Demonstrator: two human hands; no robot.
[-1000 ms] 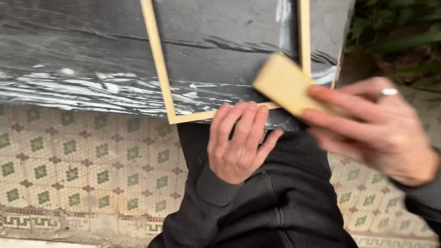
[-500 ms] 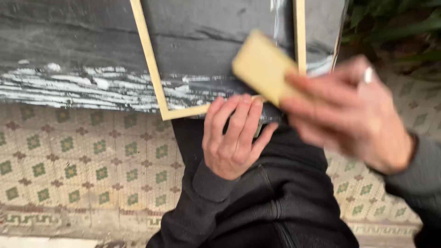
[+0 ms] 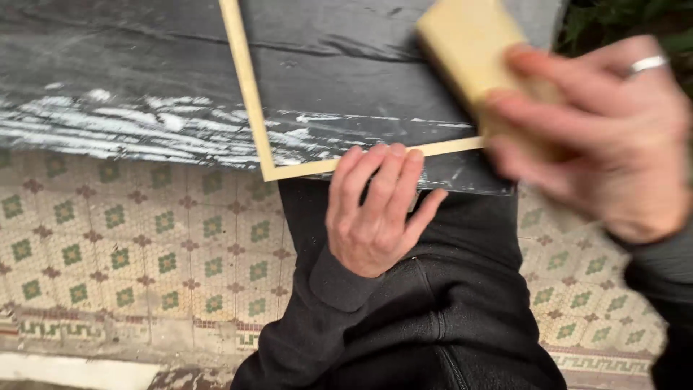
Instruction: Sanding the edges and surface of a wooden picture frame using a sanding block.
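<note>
Left hand (image 3: 375, 213): fingers curled narrow, tips pressing the thin pale wooden frame (image 3: 249, 94) at its near edge on the dark slate slab (image 3: 130, 65). Right hand (image 3: 595, 133): fingers clasp a yellow rectangular sanding block (image 3: 465, 40), blurred, beyond the left fingertips.

A dark, grey-black table (image 3: 130, 65) streaked with white smears is seen above a floor (image 3: 144, 253) laid with cream tiles patterned in green and brown. Green foliage (image 3: 621, 22) is glimpsed beyond the table's right edge.

A single head-worn camera looks steeply down, close over the dark worktop (image 3: 144, 65) filling the upper frame, patterned tiled floor (image 3: 130, 253) at lower left.
</note>
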